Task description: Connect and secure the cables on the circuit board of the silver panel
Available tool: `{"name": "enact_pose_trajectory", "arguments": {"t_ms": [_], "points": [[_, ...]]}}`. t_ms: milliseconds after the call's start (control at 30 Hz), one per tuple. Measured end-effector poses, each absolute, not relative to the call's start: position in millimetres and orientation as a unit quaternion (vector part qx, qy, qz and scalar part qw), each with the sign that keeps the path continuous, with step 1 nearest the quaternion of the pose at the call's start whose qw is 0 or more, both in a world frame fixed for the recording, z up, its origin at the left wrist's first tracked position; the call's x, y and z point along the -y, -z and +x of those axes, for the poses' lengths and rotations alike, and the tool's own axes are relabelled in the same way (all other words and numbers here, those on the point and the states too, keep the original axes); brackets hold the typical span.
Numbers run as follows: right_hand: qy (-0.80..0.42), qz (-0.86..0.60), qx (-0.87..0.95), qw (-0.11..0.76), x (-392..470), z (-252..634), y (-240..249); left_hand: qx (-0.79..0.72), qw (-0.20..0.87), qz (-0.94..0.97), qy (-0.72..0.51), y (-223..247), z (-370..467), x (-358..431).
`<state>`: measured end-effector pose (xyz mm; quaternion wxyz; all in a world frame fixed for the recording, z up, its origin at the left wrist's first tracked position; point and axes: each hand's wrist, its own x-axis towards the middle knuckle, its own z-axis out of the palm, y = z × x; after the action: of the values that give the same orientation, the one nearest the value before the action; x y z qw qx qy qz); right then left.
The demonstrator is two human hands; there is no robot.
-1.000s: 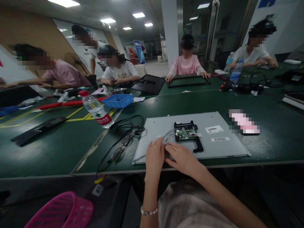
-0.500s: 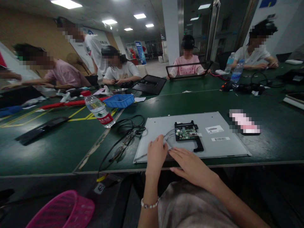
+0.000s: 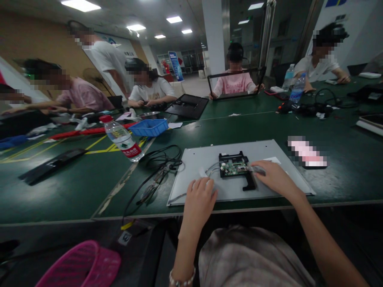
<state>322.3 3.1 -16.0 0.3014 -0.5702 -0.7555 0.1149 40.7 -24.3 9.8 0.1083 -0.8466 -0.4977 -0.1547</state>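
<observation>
A grey flat panel lies on the green table near its front edge. On it rests a black bracket with a green circuit board, and thin grey wires run from the board's left side. My left hand lies on the panel's front left part, fingers apart and slightly curled, holding nothing visible. My right hand is at the right side of the board, its thumb and fingers near a small pale strip; what they hold, if anything, is too small to tell.
Black cables and glasses lie left of the panel, beyond them a water bottle and a blue tray. A phone is at the right. A pink basket stands below the table. Several people sit around.
My right hand has moved right, from beside my left hand to the board's right edge. My left hand has drawn back a little from the wires, its fingers more spread.
</observation>
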Motion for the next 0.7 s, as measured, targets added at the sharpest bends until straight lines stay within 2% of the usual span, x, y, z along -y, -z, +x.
{"name": "enact_pose_trajectory", "arguments": {"t_ms": [233,333,500,700], "points": [[-0.077,-0.574,0.77,0.269,-9,314,20,0.507,0.106,-0.851,0.086,-12,41,18],[-0.024,-0.589,0.766,0.258,-8,315,22,0.511,0.109,-0.847,0.101,-16,36,11],[0.065,-0.627,0.719,0.292,-3,329,29,0.538,0.109,-0.827,0.126,-18,16,-7],[0.047,-0.639,0.715,0.28,0,339,45,0.545,0.05,-0.827,0.129,-11,-7,-27]]}}
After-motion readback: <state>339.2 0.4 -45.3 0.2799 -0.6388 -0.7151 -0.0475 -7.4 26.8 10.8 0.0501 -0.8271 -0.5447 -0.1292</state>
